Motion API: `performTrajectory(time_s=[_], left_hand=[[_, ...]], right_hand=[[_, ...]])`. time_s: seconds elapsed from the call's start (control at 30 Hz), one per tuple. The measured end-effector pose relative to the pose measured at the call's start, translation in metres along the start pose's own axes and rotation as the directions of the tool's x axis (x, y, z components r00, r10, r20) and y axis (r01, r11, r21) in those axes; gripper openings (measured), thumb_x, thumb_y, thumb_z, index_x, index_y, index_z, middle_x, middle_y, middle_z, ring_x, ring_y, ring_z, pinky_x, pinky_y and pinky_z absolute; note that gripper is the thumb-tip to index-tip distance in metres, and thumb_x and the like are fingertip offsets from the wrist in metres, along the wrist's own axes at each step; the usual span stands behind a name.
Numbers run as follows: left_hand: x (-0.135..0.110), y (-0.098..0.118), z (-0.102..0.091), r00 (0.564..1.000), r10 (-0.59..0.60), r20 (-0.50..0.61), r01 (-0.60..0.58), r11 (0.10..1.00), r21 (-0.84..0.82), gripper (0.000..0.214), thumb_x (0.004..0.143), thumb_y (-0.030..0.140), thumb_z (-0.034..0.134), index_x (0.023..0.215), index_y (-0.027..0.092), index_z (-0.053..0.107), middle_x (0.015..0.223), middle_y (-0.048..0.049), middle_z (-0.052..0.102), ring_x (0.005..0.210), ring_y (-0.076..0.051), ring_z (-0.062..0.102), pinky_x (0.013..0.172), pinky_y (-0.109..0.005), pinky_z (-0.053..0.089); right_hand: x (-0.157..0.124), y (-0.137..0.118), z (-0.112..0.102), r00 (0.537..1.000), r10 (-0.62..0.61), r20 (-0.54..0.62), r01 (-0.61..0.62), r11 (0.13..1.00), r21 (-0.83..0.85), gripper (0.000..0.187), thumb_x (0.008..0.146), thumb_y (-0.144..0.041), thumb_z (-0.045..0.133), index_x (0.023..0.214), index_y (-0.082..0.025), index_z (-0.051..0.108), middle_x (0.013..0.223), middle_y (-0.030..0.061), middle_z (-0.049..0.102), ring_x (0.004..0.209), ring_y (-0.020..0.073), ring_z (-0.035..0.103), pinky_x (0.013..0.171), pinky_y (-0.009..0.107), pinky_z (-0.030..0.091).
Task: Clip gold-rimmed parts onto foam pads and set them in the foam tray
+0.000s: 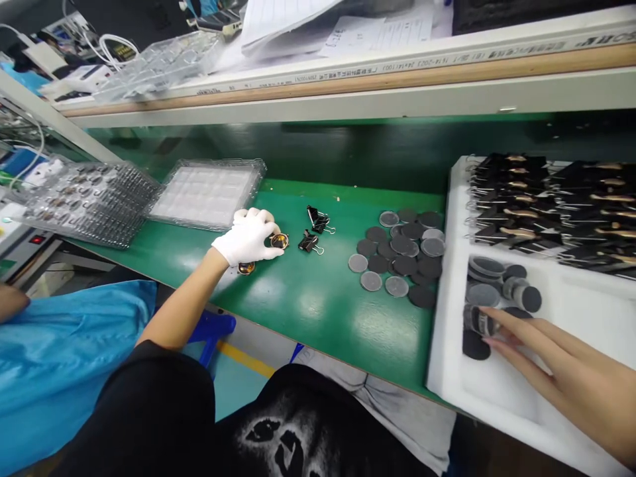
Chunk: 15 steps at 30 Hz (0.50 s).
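Note:
My left hand (252,237), in a white glove, is closed on a round gold-rimmed piece (279,242) like a watch case, just above the green bench. A second gold-rimmed piece (246,267) lies below that hand. Two black binder clips (318,219) rest to its right. At the far right my bare right hand (534,351) reaches into a white foam tray (450,311). Its thumb and fingertips pinch a short stack of round discs (479,322). Around it in the tray lie more dark and clear discs (483,295).
Loose black and clear discs (397,255) are scattered left of the foam tray. Rows of clipped black parts (517,205) fill the tray's back. Clear plastic trays (209,192) stand at the back left, beside a stack of filled ones (94,199). A shelf (322,99) overhangs the bench.

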<state>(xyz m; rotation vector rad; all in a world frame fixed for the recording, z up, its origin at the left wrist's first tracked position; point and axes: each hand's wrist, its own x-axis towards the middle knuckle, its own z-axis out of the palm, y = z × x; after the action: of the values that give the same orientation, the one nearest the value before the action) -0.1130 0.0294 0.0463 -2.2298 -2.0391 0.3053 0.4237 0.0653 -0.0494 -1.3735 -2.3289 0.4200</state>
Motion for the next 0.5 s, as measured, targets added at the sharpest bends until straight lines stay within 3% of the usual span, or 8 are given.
performTrajectory(time_s=[0.1, 0.2, 0.27, 0.37, 0.43, 0.5], left_hand=[[0.001, 0.005, 0.001, 0.997, 0.045, -0.068, -0.044, 0.999, 0.015, 0.046, 0.082, 0.059, 0.07, 0.105, 0.019, 0.076, 0.119, -0.0121, 0.065, 0.113, -0.033, 0.051, 0.101, -0.049, 0.03], [-0.001, 0.012, -0.006, 0.982, 0.059, -0.18, -0.058, 0.998, 0.01, 0.043, 0.083, 0.059, 0.068, 0.099, 0.02, 0.076, 0.12, -0.0123, 0.066, 0.114, -0.033, 0.05, 0.099, -0.049, 0.031], [-0.001, 0.025, -0.016, 0.953, 0.085, -0.29, -0.088, 0.996, 0.004, 0.041, 0.082, 0.058, 0.068, 0.097, 0.02, 0.076, 0.119, -0.0124, 0.066, 0.114, -0.033, 0.05, 0.1, -0.05, 0.03], [0.006, 0.062, -0.039, 0.878, 0.224, -0.422, -0.236, 0.971, 0.026, 0.04, 0.084, 0.057, 0.066, 0.097, 0.021, 0.075, 0.116, -0.0118, 0.067, 0.111, -0.032, 0.053, 0.1, -0.052, 0.029], [0.015, 0.093, -0.054, 0.816, 0.347, -0.463, -0.355, 0.932, 0.074, 0.038, 0.087, 0.056, 0.063, 0.099, 0.021, 0.074, 0.114, -0.0111, 0.069, 0.11, -0.032, 0.055, 0.1, -0.052, 0.029], [0.024, 0.122, -0.066, 0.738, 0.455, -0.497, -0.451, 0.882, 0.138, 0.037, 0.089, 0.054, 0.061, 0.099, 0.02, 0.073, 0.113, -0.011, 0.069, 0.109, -0.032, 0.056, 0.098, -0.052, 0.03]], right_hand=[[0.006, -0.008, -0.005, 0.993, -0.1, -0.068, 0.102, 0.994, 0.025, 0.038, 0.09, -0.068, 0.052, 0.127, -0.062, 0.062, 0.11, 0.0112, 0.074, 0.09, 0.038, 0.076, 0.07, 0.054, 0.06], [0.01, -0.026, -0.019, 0.991, 0.037, -0.127, -0.029, 0.997, 0.069, 0.039, 0.089, -0.071, 0.055, 0.121, -0.05, 0.065, 0.111, 0.0142, 0.076, 0.09, 0.0375, 0.077, 0.067, 0.053, 0.061], [0.014, -0.045, -0.027, 0.972, 0.183, -0.144, -0.147, 0.961, 0.232, 0.04, 0.084, -0.069, 0.068, 0.117, -0.046, 0.067, 0.103, 0.0113, 0.079, 0.086, 0.0351, 0.078, 0.066, 0.049, 0.063], [0.029, -0.083, -0.033, 0.956, 0.291, -0.043, -0.208, 0.773, 0.599, 0.036, 0.075, -0.055, 0.085, 0.104, -0.036, 0.076, 0.094, 0.0079, 0.08, 0.08, 0.0302, 0.078, 0.077, 0.045, 0.066], [0.046, -0.108, -0.032, 0.965, 0.243, 0.093, -0.23, 0.631, 0.741, 0.035, 0.076, -0.053, 0.086, 0.101, -0.03, 0.08, 0.088, 0.0073, 0.08, 0.075, 0.0264, 0.077, 0.075, 0.042, 0.066], [0.062, -0.127, -0.028, 0.976, 0.167, 0.143, -0.21, 0.52, 0.828, 0.037, 0.075, -0.051, 0.088, 0.099, -0.024, 0.081, 0.088, 0.0078, 0.079, 0.075, 0.0237, 0.076, 0.076, 0.04, 0.066]])
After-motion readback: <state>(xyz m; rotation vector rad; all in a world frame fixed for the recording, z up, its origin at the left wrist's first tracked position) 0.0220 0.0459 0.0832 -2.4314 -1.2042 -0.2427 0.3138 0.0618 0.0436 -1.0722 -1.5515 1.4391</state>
